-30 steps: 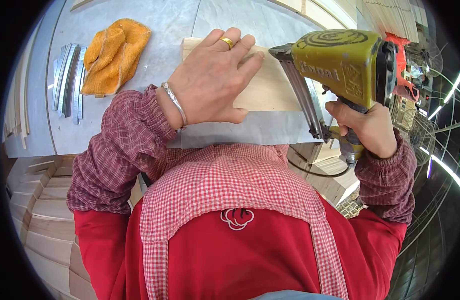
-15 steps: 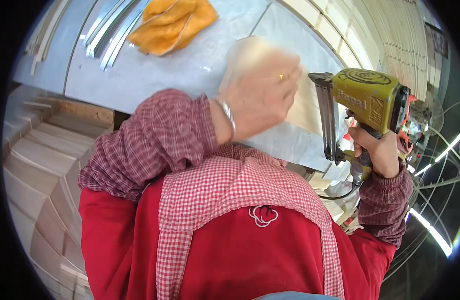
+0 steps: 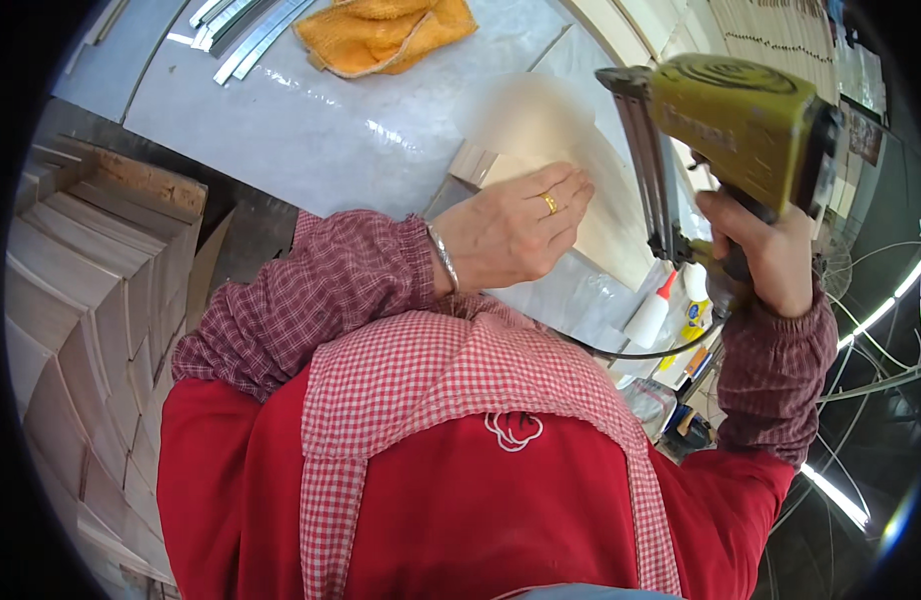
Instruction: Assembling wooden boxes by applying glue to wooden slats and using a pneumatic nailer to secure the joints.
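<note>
Far out to the left of your left hand, cut wooden pieces [image 3: 91, 300] stand stacked beside the bench, and up beyond that hand an orange cloth [image 3: 386, 30] lies next to a few metal strips [image 3: 246, 30] on the grey bench top [image 3: 311, 140]. Your left hand [image 3: 511, 230] lies flat, fingers together, pressing down on the pale wooden panel [image 3: 581, 190], which sits right under it at the bench edge. To its right, your right hand [image 3: 766, 255] is clamped around the grip of the yellow nail gun [image 3: 726, 120], raised just beside the panel's right edge, not touching it as far as shows. Below that hand stand glue bottles [image 3: 671, 310]. No fasteners are visible, so the nailing looks unfinished.
</note>
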The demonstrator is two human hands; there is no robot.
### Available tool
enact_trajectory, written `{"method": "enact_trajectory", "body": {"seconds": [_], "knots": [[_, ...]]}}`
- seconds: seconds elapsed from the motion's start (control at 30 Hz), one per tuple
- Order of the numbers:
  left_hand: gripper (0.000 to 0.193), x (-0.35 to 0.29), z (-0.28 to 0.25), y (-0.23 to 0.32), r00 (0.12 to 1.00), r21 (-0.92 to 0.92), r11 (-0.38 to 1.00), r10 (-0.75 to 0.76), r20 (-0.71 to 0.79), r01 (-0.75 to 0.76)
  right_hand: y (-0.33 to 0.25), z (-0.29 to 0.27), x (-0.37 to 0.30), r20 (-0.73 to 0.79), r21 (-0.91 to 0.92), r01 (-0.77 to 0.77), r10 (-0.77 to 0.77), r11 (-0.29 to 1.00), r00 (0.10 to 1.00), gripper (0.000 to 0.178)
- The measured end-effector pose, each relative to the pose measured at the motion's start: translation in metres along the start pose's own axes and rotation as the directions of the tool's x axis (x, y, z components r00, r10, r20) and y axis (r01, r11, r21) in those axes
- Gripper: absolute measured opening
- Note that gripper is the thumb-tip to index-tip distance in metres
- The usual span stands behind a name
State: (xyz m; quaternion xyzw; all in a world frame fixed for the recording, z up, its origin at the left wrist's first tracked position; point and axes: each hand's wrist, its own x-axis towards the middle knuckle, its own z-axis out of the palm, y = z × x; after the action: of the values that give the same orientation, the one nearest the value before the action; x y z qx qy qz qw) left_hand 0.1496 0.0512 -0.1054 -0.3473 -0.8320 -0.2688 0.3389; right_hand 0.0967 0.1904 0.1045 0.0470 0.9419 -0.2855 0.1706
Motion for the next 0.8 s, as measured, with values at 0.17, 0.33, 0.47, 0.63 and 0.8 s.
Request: {"method": "enact_trajectory", "body": {"seconds": [0.17, 0.33, 0.47, 0.63, 0.8], "knots": [[0.024, 0.008, -0.010, 0.007, 1.000, -0.031, 0.999, 0.005, 0.005, -0.005, -0.015, -0.004, -0.007, 0.032, -0.036, 0.040, -0.038, 0.999, 0.999, 0.013], [0.024, 0.011, -0.013, 0.003, 1.000, -0.062, 0.998, 0.003, 0.021, -0.002, -0.019, -0.002, -0.004, 0.078, -0.081, 0.003, 0.003, 0.997, 0.997, 0.015], [0.024, 0.013, -0.014, 0.000, 1.000, -0.091, 0.996, -0.009, 0.017, 0.010, -0.022, -0.003, 0.004, 0.110, -0.119, -0.001, 0.014, 0.993, 0.994, 0.030], [0.024, 0.014, -0.015, 0.000, 1.000, -0.111, 0.994, -0.015, 0.025, 0.018, -0.019, -0.005, 0.011, 0.176, -0.193, 0.145, -0.111, 0.970, 0.978, 0.049], [0.023, 0.015, -0.014, -0.001, 1.000, -0.107, 0.994, -0.018, 0.020, 0.020, -0.005, -0.009, 0.019, 0.312, -0.275, 0.481, -0.396, 0.832, 0.864, 0.047]]}}
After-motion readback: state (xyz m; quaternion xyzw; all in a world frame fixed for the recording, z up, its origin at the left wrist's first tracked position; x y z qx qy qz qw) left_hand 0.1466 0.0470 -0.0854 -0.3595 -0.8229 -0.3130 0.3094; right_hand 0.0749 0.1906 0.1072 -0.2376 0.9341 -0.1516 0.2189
